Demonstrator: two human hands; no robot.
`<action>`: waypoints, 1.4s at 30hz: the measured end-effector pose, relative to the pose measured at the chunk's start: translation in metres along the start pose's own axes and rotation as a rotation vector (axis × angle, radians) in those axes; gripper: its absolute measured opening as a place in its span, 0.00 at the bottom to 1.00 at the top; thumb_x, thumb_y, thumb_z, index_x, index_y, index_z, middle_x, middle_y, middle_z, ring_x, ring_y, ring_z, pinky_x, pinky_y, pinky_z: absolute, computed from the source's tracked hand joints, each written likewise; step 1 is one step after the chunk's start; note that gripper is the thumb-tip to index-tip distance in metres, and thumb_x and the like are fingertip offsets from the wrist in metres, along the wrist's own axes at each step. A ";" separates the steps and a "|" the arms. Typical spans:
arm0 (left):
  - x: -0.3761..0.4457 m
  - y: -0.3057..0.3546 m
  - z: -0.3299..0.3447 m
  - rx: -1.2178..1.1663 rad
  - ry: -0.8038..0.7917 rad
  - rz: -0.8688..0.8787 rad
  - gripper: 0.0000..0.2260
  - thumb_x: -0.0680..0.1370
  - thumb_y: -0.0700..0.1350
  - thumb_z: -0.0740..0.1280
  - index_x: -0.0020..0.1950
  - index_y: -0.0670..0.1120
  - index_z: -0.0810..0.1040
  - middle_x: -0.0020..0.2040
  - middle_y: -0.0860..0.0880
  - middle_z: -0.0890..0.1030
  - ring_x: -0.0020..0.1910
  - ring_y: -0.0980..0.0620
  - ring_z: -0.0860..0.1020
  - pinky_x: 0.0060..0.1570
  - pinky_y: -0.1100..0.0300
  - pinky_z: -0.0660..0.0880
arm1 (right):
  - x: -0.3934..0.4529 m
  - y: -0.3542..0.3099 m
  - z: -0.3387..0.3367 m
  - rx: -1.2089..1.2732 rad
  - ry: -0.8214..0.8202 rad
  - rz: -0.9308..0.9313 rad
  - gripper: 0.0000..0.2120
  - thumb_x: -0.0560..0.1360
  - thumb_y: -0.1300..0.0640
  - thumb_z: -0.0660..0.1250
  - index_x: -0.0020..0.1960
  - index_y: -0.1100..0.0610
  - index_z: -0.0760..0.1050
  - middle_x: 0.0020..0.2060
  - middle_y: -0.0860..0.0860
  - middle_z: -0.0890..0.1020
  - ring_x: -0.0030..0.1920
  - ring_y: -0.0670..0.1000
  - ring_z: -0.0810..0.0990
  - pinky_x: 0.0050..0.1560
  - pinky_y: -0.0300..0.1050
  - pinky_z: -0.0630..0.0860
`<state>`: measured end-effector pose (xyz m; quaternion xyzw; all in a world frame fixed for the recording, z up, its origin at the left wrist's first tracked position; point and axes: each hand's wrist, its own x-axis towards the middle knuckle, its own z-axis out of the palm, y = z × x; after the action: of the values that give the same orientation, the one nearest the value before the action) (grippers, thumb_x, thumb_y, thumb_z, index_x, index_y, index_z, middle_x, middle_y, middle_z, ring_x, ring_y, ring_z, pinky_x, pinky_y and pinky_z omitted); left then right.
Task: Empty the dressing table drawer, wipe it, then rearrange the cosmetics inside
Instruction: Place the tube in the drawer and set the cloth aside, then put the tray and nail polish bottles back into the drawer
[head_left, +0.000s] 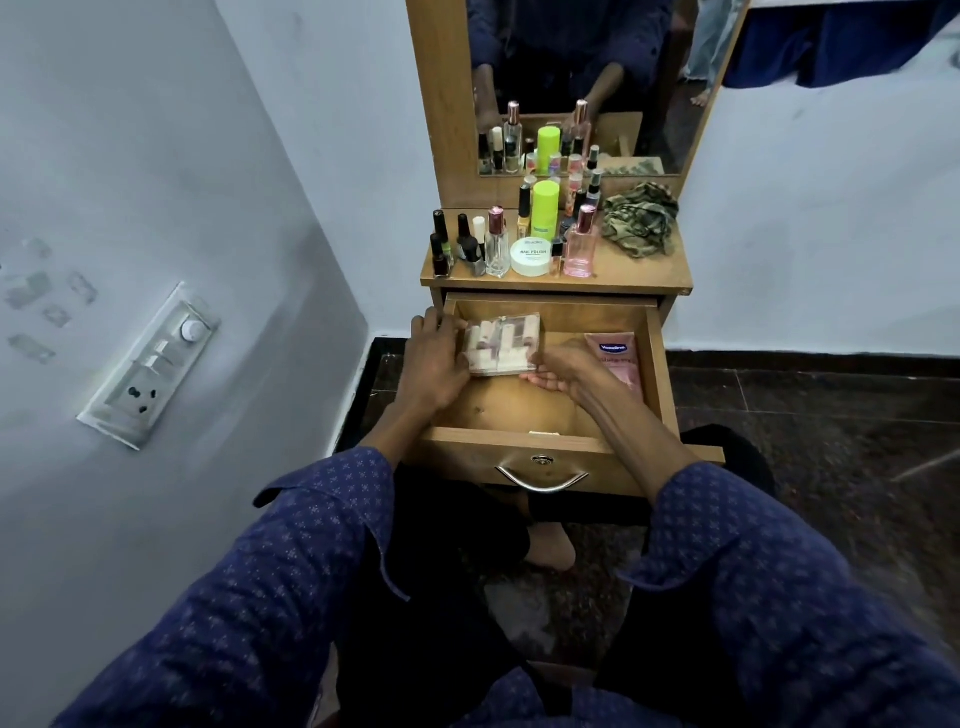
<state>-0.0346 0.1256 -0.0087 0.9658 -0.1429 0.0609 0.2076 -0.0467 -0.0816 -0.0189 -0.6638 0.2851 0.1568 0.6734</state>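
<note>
The wooden drawer (660, 374) of the dressing table stands pulled out. Inside at the back left lies a clear plastic box (501, 343) of small pale and pink pieces. My left hand (434, 361) grips the box's left side with curled fingers. My right hand (563, 371) touches the box's lower right edge, palm turned up, fingers fairly straight. A pink Vaseline tube (615, 356) lies at the drawer's right side, partly behind my right wrist. Most of the drawer floor (509, 405) is bare wood.
The table top (644, 270) carries nail polish bottles (441, 249), a clear perfume bottle (497, 244), a white jar (531, 255), a green bottle (544, 208), a pink bottle (581, 244) and a camouflage cloth (641, 218). A mirror (571, 78) stands behind. A wall with a switchboard (150, 364) is on the left.
</note>
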 end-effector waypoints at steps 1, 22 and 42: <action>-0.001 -0.001 0.001 0.007 0.000 0.003 0.22 0.76 0.41 0.71 0.70 0.45 0.75 0.67 0.44 0.72 0.64 0.44 0.68 0.63 0.48 0.73 | 0.002 0.002 0.004 -0.032 0.003 0.001 0.03 0.80 0.69 0.66 0.52 0.68 0.78 0.41 0.60 0.85 0.37 0.51 0.84 0.32 0.37 0.82; -0.004 0.004 0.002 0.062 -0.038 -0.011 0.21 0.76 0.44 0.70 0.69 0.44 0.77 0.68 0.43 0.71 0.66 0.42 0.67 0.63 0.44 0.72 | -0.017 0.017 0.019 -1.110 0.204 -0.497 0.23 0.81 0.43 0.68 0.66 0.59 0.80 0.62 0.60 0.77 0.55 0.61 0.79 0.53 0.53 0.77; 0.092 0.001 -0.109 -0.300 0.347 -0.102 0.10 0.83 0.52 0.67 0.59 0.48 0.79 0.58 0.50 0.78 0.51 0.55 0.77 0.51 0.58 0.70 | -0.068 -0.151 0.027 -0.896 0.379 -0.968 0.06 0.81 0.54 0.70 0.50 0.53 0.86 0.43 0.47 0.86 0.37 0.40 0.79 0.35 0.36 0.74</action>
<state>0.0463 0.1476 0.1071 0.9051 -0.0637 0.1934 0.3733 -0.0065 -0.0545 0.1416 -0.9470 -0.0232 -0.1779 0.2664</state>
